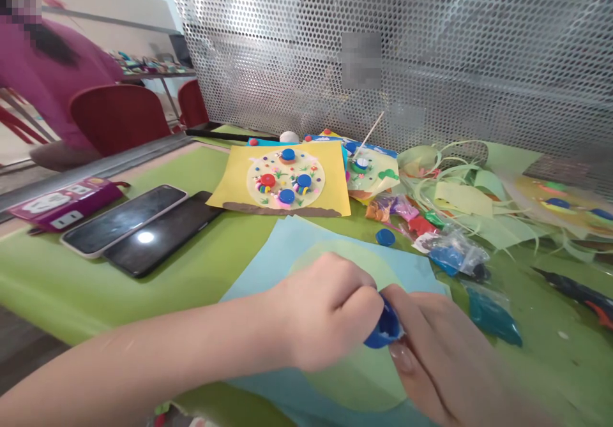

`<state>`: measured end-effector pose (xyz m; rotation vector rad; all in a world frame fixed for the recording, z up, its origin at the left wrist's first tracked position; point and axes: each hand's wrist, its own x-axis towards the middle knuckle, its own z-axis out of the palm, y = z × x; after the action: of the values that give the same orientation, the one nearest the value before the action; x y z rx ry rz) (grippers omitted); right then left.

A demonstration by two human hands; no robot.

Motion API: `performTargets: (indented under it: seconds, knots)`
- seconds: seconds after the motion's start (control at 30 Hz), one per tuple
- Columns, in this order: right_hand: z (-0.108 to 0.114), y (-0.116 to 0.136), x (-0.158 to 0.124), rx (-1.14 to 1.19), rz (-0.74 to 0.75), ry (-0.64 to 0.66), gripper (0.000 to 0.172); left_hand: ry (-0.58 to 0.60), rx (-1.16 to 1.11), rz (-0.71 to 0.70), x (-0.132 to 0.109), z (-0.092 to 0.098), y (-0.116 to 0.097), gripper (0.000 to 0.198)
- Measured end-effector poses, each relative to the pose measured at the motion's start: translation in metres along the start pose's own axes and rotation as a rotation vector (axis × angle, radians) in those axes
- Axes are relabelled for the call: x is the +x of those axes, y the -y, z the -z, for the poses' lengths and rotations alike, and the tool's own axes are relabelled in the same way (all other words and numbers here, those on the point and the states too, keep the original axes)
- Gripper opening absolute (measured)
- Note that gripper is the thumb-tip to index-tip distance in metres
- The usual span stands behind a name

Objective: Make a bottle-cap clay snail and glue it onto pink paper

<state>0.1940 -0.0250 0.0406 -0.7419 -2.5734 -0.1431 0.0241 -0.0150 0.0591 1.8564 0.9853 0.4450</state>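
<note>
Low and right of centre in the frame, the right hand [445, 357] pinches the rim of a blue cap [385, 330] while the left hand [330, 315], curled closed, meets its other side, its grip hidden. The step looks like working on the cap's hollow, and the next move seems to call for a steady hold. Beneath lies a light blue sheet [258, 270] with a pale green circle [359, 382]; beyond, at upper centre on the worktop [71, 280], is a yellow card [332, 172].

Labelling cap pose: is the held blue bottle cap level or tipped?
Tipped: the blue bottle cap shows its hollow inside toward the camera, gripped by the right hand, the left hand against it.
</note>
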Motion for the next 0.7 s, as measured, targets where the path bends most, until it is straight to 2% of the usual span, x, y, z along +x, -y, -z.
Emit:
performTargets:
  seconds: [0.17, 0.4, 0.57, 0.7]
  knots:
    - [0.001, 0.001, 0.002, 0.052, -0.035, 0.078, 0.017, -0.026, 0.066, -0.01, 0.0, -0.002, 0.003, 0.025]
    - [-0.002, 0.001, 0.001, 0.037, -0.02, 0.066, 0.018, -0.131, 0.166, -0.07, 0.0, -0.01, 0.007, 0.026]
    - [-0.004, 0.002, -0.004, 0.053, -0.07, 0.071, 0.021, -0.096, 0.22, -0.055, 0.0, -0.011, 0.007, 0.024]
    - [-0.001, 0.005, -0.01, 0.074, -0.107, 0.0, 0.023, -0.079, 0.093, -0.08, -0.001, -0.005, 0.003, 0.025]
